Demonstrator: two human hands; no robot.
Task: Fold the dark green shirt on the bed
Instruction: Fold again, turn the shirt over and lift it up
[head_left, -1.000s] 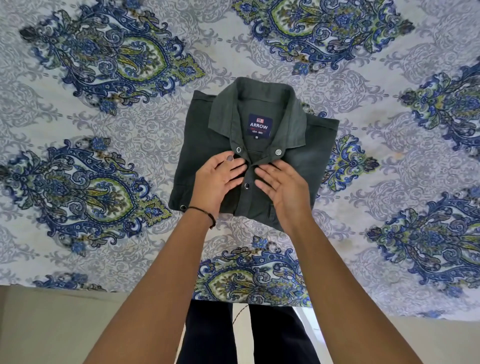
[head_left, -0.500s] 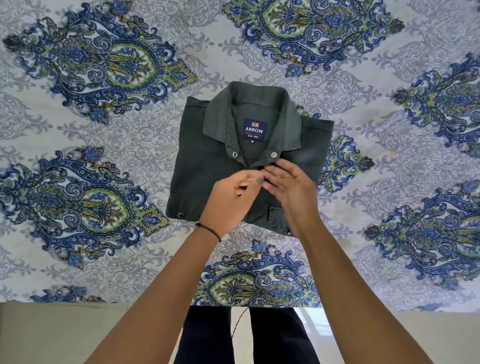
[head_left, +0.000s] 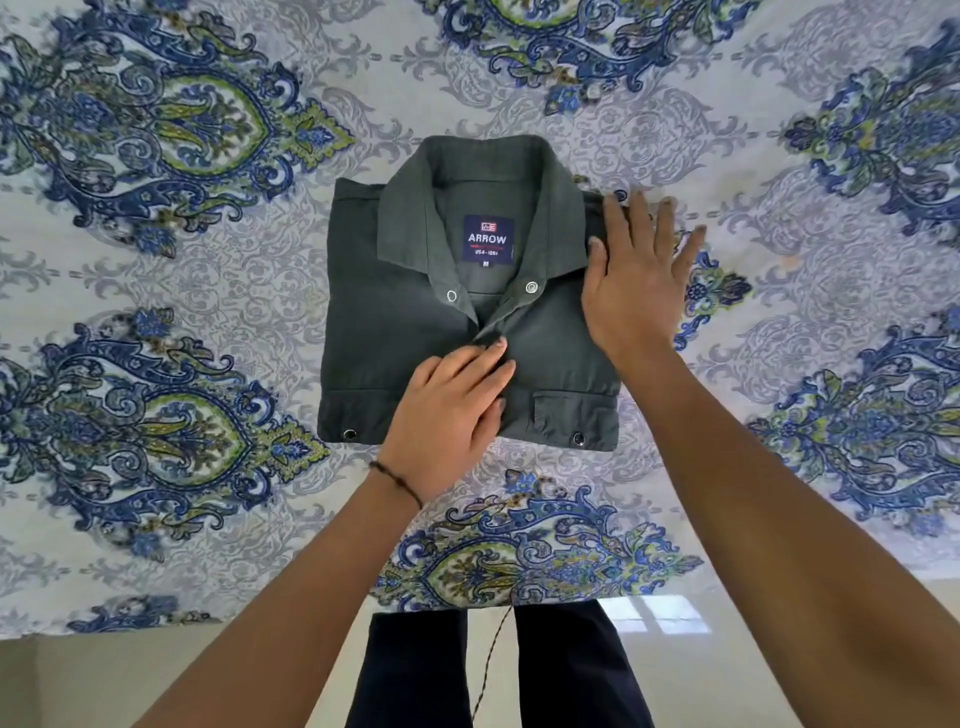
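A dark green shirt (head_left: 415, 332) lies folded into a neat rectangle in the centre of the frame, collar toward the top, on a bed covered by a pale sheet (head_left: 156, 249) printed with blue and green paisley medallions. Inside the collar a navy label (head_left: 488, 238) reads "ARROW" (with an "M" size tag just beneath). Silver snap buttons (head_left: 530, 287) show at the collar points and along the bottom edge.

The left hand (head_left: 449, 410) rests flat on the lower middle of the shirt, fingers straight and together, fingertips near the placket; a thin dark cord bracelet (head_left: 397, 480) circles its wrist. The right hand (head_left: 636, 280) lies spread over the shirt's right edge, fingers extended toward the top of the frame, seemingly pressing the fold, though the contact is hard to judge. Neither hand grasps anything. Dark trousers (head_left: 415, 670) appear at the bottom centre.
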